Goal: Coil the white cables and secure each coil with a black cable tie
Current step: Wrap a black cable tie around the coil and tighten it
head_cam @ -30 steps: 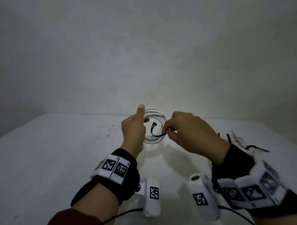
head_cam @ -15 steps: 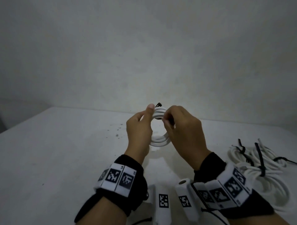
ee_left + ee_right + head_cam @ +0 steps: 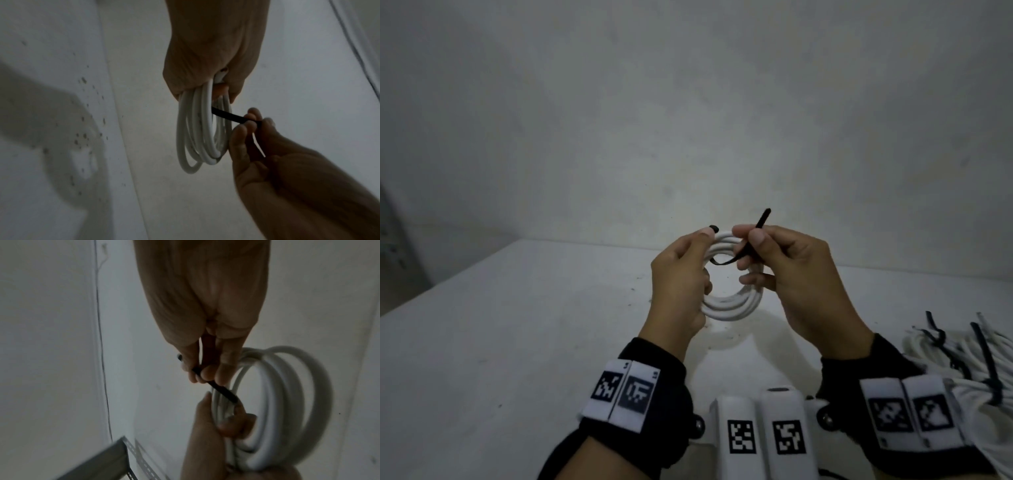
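Note:
My left hand [image 3: 681, 270] grips a coil of white cable [image 3: 732, 305] upright above the white table [image 3: 517, 342], thumb on top, fingers curled through the ring. A black cable tie [image 3: 751, 241] runs through the coil's upper part; my right hand [image 3: 787, 270] pinches it between thumb and forefinger, and its free end sticks up past the fingers. The tie's other end [image 3: 713, 227] pokes out by my left thumb. In the left wrist view the coil [image 3: 201, 134] hangs from my left hand [image 3: 209, 65] and the tie [image 3: 228, 115] stretches to the right hand's fingers [image 3: 251, 125]. The right wrist view shows the pinch on the tie [image 3: 218, 388] beside the coil [image 3: 287, 402].
A pile of white cables bound with black ties [image 3: 969, 359] lies on the table at the right, close to my right wrist. A grey wall [image 3: 688, 120] rises behind the table. A grey metal frame [image 3: 107, 457] shows at the left.
My right hand has drawn the black tie through the coil, so its end now stands up above the fingers. Both hands and the coil stayed at about the same height above the table.

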